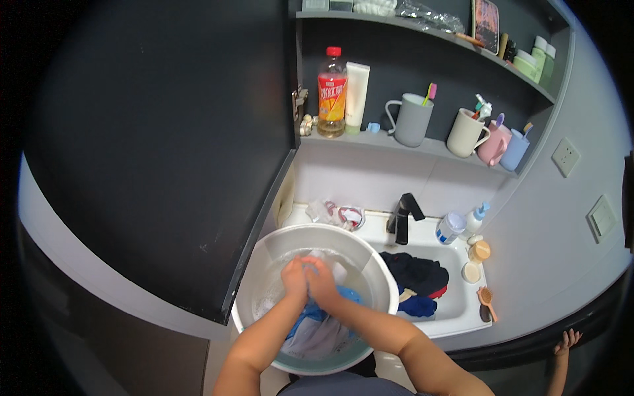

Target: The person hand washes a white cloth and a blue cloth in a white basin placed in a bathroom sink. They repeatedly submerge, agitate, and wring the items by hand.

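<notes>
Both my hands are together over a large white plastic basin [369,240] of sudsy water. My left hand [295,278] has its fingers curled against my right hand [321,281]. A little wet cloth shows between them, mostly covered by the fingers. Just below my wrists, a blue garment [309,317] and a pale garment [317,339] lie soaking. White cloth [339,272] floats beyond my right hand. The basin rests partly over the left side of a white washbasin [458,314].
Dark clothes [413,272] lie in the washbasin under a black faucet [403,218]. An open dark cabinet door [173,148] hangs at left. Cups [413,121] and a drink bottle [332,99] stand on the shelf. A hairbrush [486,299] lies at right; another person's hand [567,341] shows lower right.
</notes>
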`<move>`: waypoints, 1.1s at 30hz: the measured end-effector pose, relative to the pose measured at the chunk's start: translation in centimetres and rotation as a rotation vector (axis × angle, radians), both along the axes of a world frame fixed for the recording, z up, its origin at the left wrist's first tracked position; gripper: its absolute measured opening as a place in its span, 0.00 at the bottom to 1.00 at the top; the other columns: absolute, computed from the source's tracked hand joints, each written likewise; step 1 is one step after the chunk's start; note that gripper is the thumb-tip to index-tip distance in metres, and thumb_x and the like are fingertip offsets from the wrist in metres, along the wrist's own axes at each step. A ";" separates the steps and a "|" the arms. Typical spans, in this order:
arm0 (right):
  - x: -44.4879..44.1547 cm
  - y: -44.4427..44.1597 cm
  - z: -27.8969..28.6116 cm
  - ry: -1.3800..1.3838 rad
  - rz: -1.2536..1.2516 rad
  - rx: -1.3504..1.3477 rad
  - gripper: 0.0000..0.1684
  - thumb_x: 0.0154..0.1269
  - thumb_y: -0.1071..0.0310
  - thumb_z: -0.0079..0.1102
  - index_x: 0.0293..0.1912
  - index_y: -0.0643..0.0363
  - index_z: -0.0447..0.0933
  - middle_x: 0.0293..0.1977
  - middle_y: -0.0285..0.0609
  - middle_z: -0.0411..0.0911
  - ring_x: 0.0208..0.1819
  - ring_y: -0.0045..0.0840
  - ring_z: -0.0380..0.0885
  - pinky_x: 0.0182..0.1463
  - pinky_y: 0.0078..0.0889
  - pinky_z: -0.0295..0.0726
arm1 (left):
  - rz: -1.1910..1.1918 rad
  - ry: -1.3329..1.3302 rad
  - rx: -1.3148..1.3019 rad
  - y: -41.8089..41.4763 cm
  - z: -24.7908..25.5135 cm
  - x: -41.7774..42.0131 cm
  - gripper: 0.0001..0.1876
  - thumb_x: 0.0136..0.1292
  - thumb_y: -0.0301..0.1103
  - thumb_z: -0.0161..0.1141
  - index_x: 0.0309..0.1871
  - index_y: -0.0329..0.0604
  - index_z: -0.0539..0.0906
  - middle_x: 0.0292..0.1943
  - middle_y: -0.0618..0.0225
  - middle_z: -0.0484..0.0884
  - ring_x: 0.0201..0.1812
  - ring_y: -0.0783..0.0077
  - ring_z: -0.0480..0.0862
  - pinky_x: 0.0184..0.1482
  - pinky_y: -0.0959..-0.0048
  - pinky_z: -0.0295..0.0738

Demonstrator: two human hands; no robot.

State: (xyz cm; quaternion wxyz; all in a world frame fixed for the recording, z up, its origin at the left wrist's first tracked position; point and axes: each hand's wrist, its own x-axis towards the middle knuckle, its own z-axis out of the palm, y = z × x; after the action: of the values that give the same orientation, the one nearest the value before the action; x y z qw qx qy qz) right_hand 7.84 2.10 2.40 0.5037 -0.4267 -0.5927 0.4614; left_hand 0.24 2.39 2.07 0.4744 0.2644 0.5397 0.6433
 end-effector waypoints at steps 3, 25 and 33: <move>-0.6 -1.5 2.0 -0.022 0.034 0.029 0.15 0.60 0.72 0.45 0.47 0.62 0.71 0.42 0.47 0.74 0.48 0.30 0.72 0.53 0.27 0.67 | 0.007 -0.245 -0.104 0.1 -1.6 -1.0 0.13 0.63 0.39 0.48 0.36 0.38 0.78 0.27 0.65 0.76 0.28 0.70 0.76 0.29 0.71 0.69; 1.3 2.1 -1.0 0.265 -0.086 -0.445 0.15 0.59 0.72 0.49 0.48 0.60 0.71 0.28 0.40 0.75 0.33 0.21 0.73 0.37 0.24 0.72 | -0.197 0.539 0.251 -3.2 2.7 2.1 0.17 0.63 0.33 0.50 0.17 0.38 0.70 0.15 0.69 0.72 0.19 0.80 0.66 0.22 0.76 0.61; 0.9 0.8 1.7 0.503 0.040 -0.562 0.16 0.60 0.71 0.50 0.48 0.62 0.69 0.36 0.40 0.73 0.35 0.18 0.71 0.38 0.20 0.71 | 0.033 0.622 0.254 -1.3 1.3 1.5 0.17 0.62 0.33 0.50 0.17 0.37 0.68 0.12 0.67 0.68 0.17 0.79 0.66 0.19 0.70 0.62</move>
State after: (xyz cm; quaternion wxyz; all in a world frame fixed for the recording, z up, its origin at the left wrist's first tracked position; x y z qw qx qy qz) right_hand 8.71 2.89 4.12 0.4877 -0.4100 -0.3088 0.7062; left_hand 1.73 1.04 3.39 0.2397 0.4962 0.5782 0.6017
